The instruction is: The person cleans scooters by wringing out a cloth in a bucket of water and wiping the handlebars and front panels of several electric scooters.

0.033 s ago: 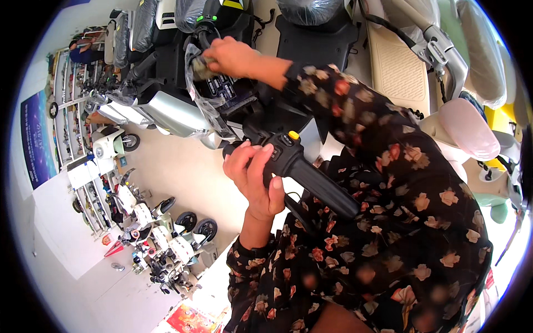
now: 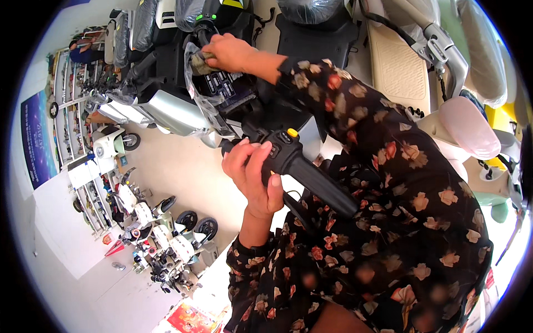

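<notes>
My left hand (image 2: 252,175) is wrapped round the inner end of a black scooter handlebar, beside the switch block (image 2: 282,147) with its yellow button. The ribbed rubber grip (image 2: 327,186) points back toward my body. Farther off, my right hand (image 2: 230,54) is closed on a crumpled olive-brown cloth (image 2: 202,65). That cloth lies at the edge of the scooter's dark instrument panel (image 2: 225,86). Loose clear plastic film (image 2: 208,114) hangs along the panel's left side. The fingertips of my right hand are partly hidden by the cloth.
Silver bodywork (image 2: 172,114) of a scooter is left of the panel. Plastic-wrapped seats and a beige footboard (image 2: 397,69) stand at the far right. A pink scooter part (image 2: 469,129) is near my right arm. Several small scooters (image 2: 180,244) and shelves (image 2: 69,105) line the left.
My right hand and the cloth have shifted slightly, a little farther away and to the left. My left hand stays on the handlebar with hardly any movement.
</notes>
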